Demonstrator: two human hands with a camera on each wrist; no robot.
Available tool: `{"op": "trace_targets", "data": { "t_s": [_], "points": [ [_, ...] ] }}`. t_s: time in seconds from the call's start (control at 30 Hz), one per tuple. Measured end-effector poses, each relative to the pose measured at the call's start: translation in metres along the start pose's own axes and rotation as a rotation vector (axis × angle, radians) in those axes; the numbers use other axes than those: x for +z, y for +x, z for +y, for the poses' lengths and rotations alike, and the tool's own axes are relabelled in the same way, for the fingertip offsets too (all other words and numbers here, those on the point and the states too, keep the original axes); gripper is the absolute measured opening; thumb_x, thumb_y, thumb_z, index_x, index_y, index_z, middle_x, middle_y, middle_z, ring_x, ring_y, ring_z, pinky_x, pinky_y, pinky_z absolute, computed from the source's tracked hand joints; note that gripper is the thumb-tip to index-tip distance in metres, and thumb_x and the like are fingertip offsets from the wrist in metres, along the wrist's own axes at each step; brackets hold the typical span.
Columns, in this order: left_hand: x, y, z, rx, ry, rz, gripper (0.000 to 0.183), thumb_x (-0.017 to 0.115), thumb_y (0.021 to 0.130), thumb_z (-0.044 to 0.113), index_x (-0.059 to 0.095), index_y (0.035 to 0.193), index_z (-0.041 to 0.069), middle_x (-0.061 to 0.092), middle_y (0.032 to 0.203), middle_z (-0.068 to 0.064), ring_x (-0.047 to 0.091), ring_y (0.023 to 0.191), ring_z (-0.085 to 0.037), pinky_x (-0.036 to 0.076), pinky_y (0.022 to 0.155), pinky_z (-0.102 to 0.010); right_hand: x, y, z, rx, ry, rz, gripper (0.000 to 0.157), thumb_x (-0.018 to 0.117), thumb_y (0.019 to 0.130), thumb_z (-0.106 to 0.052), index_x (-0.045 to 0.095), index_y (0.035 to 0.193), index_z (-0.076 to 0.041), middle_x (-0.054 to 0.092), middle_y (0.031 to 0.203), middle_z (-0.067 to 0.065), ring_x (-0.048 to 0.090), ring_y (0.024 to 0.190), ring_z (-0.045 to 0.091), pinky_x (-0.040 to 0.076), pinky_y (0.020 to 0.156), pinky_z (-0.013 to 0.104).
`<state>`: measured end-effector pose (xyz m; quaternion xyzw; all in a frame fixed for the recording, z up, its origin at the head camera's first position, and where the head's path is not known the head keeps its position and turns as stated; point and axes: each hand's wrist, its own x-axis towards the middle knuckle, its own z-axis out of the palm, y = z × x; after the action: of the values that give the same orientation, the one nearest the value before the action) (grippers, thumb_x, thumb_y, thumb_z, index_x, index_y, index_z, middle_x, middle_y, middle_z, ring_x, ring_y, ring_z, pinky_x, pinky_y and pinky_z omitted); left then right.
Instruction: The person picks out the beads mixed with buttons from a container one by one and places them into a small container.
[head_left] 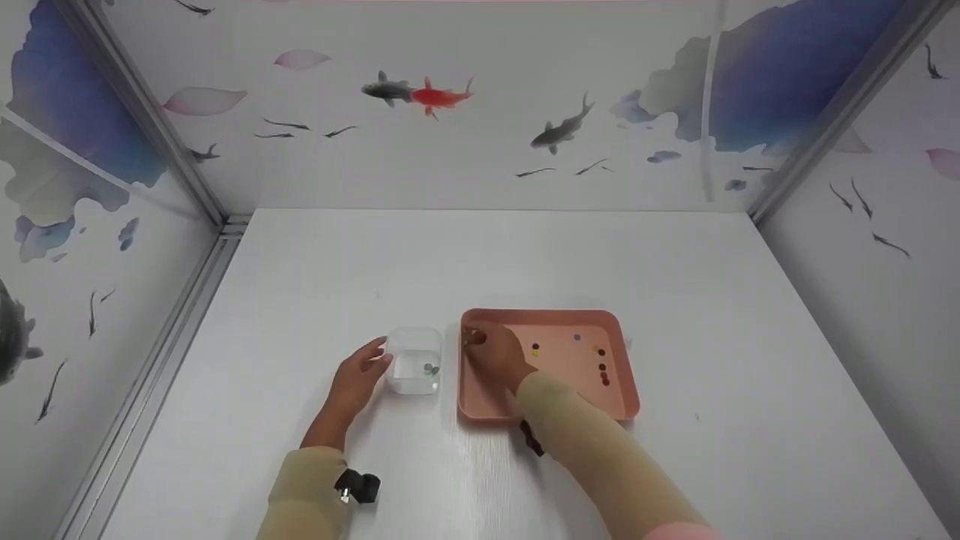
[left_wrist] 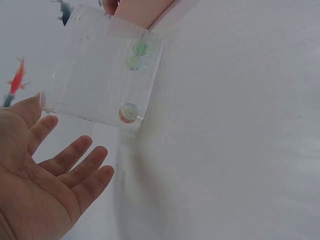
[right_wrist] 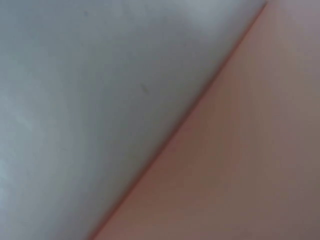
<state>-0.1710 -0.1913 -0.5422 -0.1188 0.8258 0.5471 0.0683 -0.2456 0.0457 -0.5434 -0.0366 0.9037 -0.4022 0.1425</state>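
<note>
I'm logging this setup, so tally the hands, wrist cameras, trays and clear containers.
Left hand and right hand: 2
Wrist cameras: 2
Pink tray: 1
Clear container: 1
Total: 6

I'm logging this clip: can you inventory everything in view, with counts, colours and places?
Tray: one, pink, on the table
Small round pieces: several, exact count unclear; dark, yellow, blue; in the tray
Container: one, clear, left of the tray
Balls: three seen, one green, one pale yellow-green, one orange and white; in the container
Table: one, white, beneath everything
Wall panels: three, white with fish prints, back and sides
Wrist devices: two, black, one per wrist
Sleeves: two, beige, on both arms
Left hand: one, at the container's left side
Right hand: one, inside the tray's left part
</note>
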Motion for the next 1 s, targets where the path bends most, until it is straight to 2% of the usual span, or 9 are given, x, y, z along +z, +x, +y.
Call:
{"op": "trace_targets", "data": {
  "t_s": [0.17,0.37,0.5,0.7,0.83,1.0],
  "points": [
    [-0.002,-0.003,0.0,0.009,0.001,0.004,0.048,0.054,0.1,0.025,0.044,0.145,0.01,0.048,0.141,-0.021,0.047,0.129,-0.038,0.041,0.103,-0.052,-0.001,0.0,0.001,-0.011,-0.01,0.001,0.03,0.057,0.095,-0.013,0.065,0.122,-0.022,0.065,0.108,-0.004,0.057,0.104,0.015,0.046,0.098,0.036],
    [-0.006,-0.004,-0.002,-0.017,0.007,-0.003,0.05,0.052,0.1,0.029,0.042,0.146,0.013,0.046,0.144,-0.019,0.044,0.132,-0.037,0.04,0.104,-0.053,-0.002,-0.002,0.001,-0.083,-0.008,0.028,0.036,0.056,0.088,-0.006,0.066,0.121,-0.016,0.066,0.104,-0.001,0.058,0.096,0.016,0.05,0.087,0.035],
    [-0.006,-0.003,-0.003,-0.009,0.013,-0.008,0.05,0.052,0.101,0.029,0.041,0.147,0.012,0.045,0.145,-0.02,0.044,0.132,-0.037,0.039,0.105,-0.053,-0.005,-0.002,0.0,-0.108,0.018,0.035,0.036,0.056,0.087,-0.003,0.067,0.118,-0.016,0.066,0.1,-0.002,0.058,0.092,0.016,0.05,0.083,0.034],
    [-0.002,-0.001,-0.002,0.01,0.02,-0.008,0.049,0.052,0.1,0.027,0.042,0.146,0.011,0.045,0.144,-0.02,0.044,0.132,-0.038,0.039,0.105,-0.053,-0.011,-0.002,0.0,-0.178,0.068,0.025,0.035,0.062,0.089,0.0,0.066,0.121,-0.013,0.067,0.108,0.003,0.061,0.102,0.018,0.05,0.09,0.035],
    [-0.002,-0.001,-0.001,0.009,0.02,-0.007,0.049,0.052,0.1,0.026,0.042,0.146,0.01,0.045,0.144,-0.021,0.044,0.131,-0.038,0.039,0.105,-0.053,-0.013,-0.002,0.0,-0.212,0.091,0.03,0.04,0.061,0.089,0.003,0.064,0.124,-0.015,0.066,0.114,0.003,0.06,0.106,0.019,0.05,0.093,0.036],
    [0.0,0.0,0.0,0.008,0.011,-0.011,0.049,0.052,0.101,0.027,0.042,0.146,0.011,0.045,0.144,-0.021,0.043,0.132,-0.038,0.039,0.105,-0.053,-0.017,-0.001,0.001,-0.205,0.157,0.043,0.042,0.059,0.088,0.004,0.065,0.124,-0.017,0.066,0.115,-0.001,0.06,0.107,0.016,0.05,0.093,0.034]
  ]
}}
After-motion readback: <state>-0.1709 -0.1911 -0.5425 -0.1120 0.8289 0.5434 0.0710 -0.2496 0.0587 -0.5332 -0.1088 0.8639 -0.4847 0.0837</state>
